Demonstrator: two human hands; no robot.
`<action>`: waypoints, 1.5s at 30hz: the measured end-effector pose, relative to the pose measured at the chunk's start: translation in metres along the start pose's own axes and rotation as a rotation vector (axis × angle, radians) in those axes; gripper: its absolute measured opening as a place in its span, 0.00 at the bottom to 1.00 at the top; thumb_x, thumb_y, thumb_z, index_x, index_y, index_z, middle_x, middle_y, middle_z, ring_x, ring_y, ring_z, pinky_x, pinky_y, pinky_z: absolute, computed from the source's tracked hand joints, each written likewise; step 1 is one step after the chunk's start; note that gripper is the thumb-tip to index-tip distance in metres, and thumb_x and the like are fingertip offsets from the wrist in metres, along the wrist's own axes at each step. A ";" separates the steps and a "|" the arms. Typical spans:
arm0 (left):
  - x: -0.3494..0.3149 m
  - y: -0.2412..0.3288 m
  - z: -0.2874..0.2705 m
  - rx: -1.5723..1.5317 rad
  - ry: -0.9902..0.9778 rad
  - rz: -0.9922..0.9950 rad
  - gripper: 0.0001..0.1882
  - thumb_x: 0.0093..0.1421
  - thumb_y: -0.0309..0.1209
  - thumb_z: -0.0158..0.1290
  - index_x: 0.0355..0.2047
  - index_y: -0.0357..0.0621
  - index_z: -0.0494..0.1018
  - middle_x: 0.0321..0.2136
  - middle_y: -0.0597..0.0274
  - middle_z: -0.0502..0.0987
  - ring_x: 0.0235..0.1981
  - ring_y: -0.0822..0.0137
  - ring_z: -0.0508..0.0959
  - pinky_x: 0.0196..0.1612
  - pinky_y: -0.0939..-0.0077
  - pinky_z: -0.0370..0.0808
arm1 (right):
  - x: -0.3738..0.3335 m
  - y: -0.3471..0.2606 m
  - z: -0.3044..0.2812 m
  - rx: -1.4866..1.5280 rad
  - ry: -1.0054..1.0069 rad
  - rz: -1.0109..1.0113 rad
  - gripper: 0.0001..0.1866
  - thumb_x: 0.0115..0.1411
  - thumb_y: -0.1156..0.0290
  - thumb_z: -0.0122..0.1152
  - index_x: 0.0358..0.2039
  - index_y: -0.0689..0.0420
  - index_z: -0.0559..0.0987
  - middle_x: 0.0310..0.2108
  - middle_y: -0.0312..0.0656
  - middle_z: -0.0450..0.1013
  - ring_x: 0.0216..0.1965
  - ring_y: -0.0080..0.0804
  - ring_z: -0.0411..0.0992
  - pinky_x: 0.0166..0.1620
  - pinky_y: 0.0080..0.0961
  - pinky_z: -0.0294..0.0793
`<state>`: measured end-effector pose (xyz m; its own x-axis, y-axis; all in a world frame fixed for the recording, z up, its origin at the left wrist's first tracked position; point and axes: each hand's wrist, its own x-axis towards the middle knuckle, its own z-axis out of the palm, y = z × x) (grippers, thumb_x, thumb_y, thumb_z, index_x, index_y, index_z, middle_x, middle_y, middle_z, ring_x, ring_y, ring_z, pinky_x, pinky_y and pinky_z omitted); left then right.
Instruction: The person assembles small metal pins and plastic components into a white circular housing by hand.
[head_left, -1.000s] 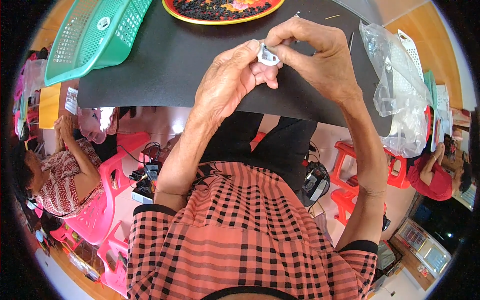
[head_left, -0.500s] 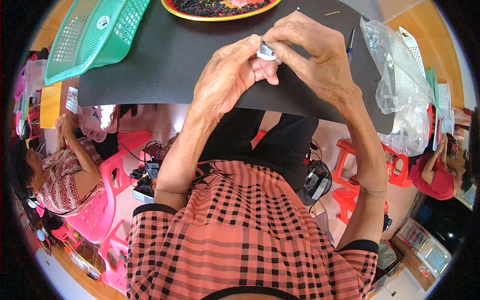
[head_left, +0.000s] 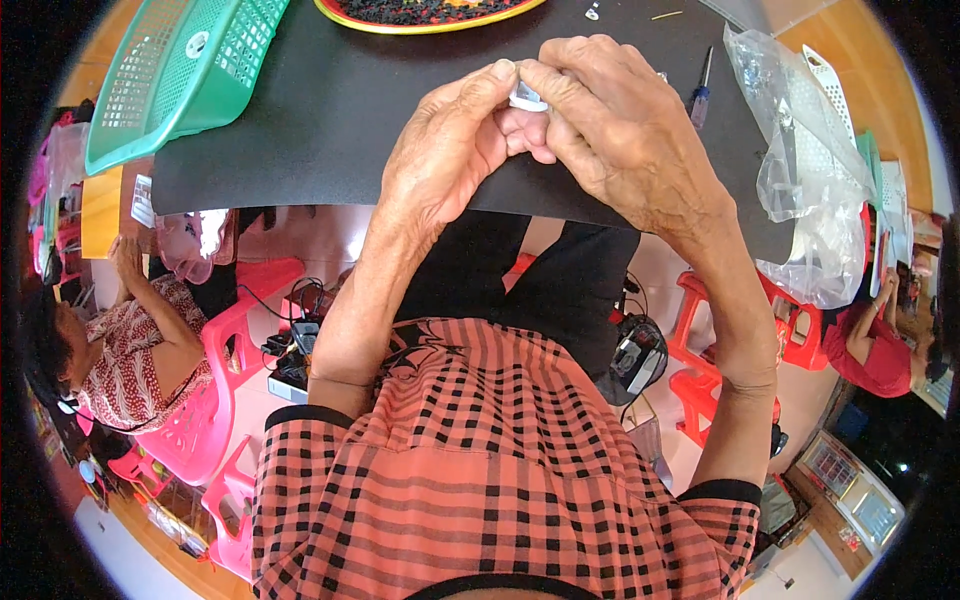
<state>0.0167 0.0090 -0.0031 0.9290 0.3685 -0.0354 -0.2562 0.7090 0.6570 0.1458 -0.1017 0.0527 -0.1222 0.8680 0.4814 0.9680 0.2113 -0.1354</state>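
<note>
My left hand [head_left: 445, 140] grips a small white plastic part [head_left: 528, 99] with a rounded rim, the thumb on its upper left edge and the other fingers curled beneath. From the right, my right hand [head_left: 635, 125] closes on the same part, its index finger along the top and its thumb tucked lower, partly hidden. Both hands are raised over the front of the black-topped table [head_left: 300, 140]. Whether a tiny piece sits between the fingertips cannot be made out. Beyond the hands lies a round red tray [head_left: 420, 29] with a yellow rim, full of small black pieces.
A green plastic basket [head_left: 215, 100] stands at the left. On the right lie a screwdriver [head_left: 702, 95] and a crumpled clear plastic bag [head_left: 810, 180]. A tiny white piece [head_left: 592, 11] lies at the far side. Red stools [head_left: 690, 320] and two seated people are around the table.
My right hand has turned and moved in, its index finger now laid across the white part's top. The dark tiny bit visible at the fingertips before is now hidden.
</note>
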 end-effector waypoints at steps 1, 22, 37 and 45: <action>0.000 0.000 0.001 0.033 0.000 0.015 0.19 0.68 0.37 0.40 0.39 0.30 0.70 0.29 0.52 0.75 0.28 0.62 0.76 0.39 0.68 0.76 | -0.001 0.000 0.000 0.000 0.001 0.003 0.18 0.46 0.71 0.61 0.40 0.60 0.74 0.35 0.40 0.66 0.39 0.36 0.67 0.39 0.31 0.65; 0.000 -0.002 0.004 0.077 0.076 0.042 0.21 0.67 0.41 0.41 0.44 0.33 0.69 0.37 0.51 0.76 0.35 0.66 0.75 0.43 0.70 0.73 | -0.005 0.006 0.010 0.296 0.196 0.162 0.17 0.45 0.70 0.66 0.39 0.55 0.78 0.37 0.42 0.73 0.38 0.39 0.74 0.42 0.28 0.73; -0.001 -0.008 0.002 0.183 0.019 0.172 0.21 0.68 0.40 0.39 0.45 0.30 0.68 0.32 0.56 0.74 0.30 0.68 0.72 0.37 0.74 0.72 | -0.008 -0.001 0.022 0.278 0.300 0.250 0.17 0.42 0.70 0.68 0.37 0.52 0.80 0.33 0.37 0.72 0.35 0.34 0.73 0.39 0.27 0.74; -0.005 -0.007 0.005 0.207 0.023 0.163 0.21 0.68 0.39 0.40 0.45 0.28 0.68 0.31 0.56 0.74 0.29 0.67 0.72 0.37 0.73 0.72 | -0.007 0.004 0.014 0.203 0.188 0.098 0.12 0.44 0.69 0.66 0.31 0.56 0.79 0.28 0.36 0.68 0.31 0.34 0.68 0.36 0.29 0.67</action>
<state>0.0151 -0.0014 -0.0037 0.8728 0.4833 0.0683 -0.3399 0.5015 0.7956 0.1470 -0.1005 0.0369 0.0308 0.7943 0.6067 0.9072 0.2326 -0.3506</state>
